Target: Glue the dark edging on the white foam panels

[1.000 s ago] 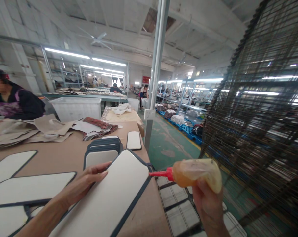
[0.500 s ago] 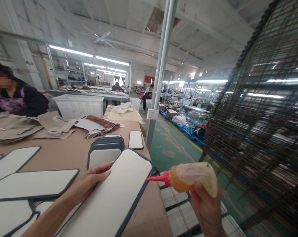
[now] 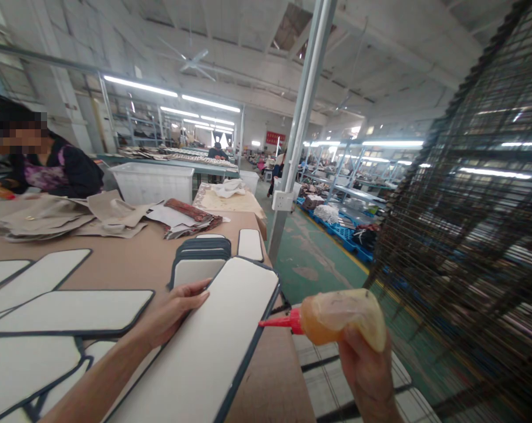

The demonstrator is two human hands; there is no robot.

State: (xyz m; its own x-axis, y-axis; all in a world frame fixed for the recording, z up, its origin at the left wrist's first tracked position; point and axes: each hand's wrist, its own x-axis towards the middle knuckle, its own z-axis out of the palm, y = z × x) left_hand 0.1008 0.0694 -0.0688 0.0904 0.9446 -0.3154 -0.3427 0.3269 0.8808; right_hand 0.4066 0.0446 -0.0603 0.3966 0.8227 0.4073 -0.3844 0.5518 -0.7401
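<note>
My left hand (image 3: 182, 308) grips the left edge of a long white panel (image 3: 213, 329) with a dark border, its thumb on the face and the fingers under it. The panel is held at a slant over the table. In my right hand (image 3: 365, 361) is a squeeze bottle (image 3: 336, 317) of amber liquid, probably glue, lying nearly level. Its red nozzle (image 3: 277, 322) points left, with the tip at the panel's right edge. Behind the panel stands a stack of smaller dark-edged panels (image 3: 199, 258).
More white panels (image 3: 76, 311) lie on the brown table (image 3: 160, 249) at left. Beige fabric pieces (image 3: 67, 214) are piled farther back, near a person (image 3: 54, 158). A metal post (image 3: 295, 141) rises past the table's far right corner. A wire rack (image 3: 464, 194) stands at right.
The nozzle has slid down along the panel's right edge, away from the far corner. My view has turned slightly left. Both hands keep their holds.
</note>
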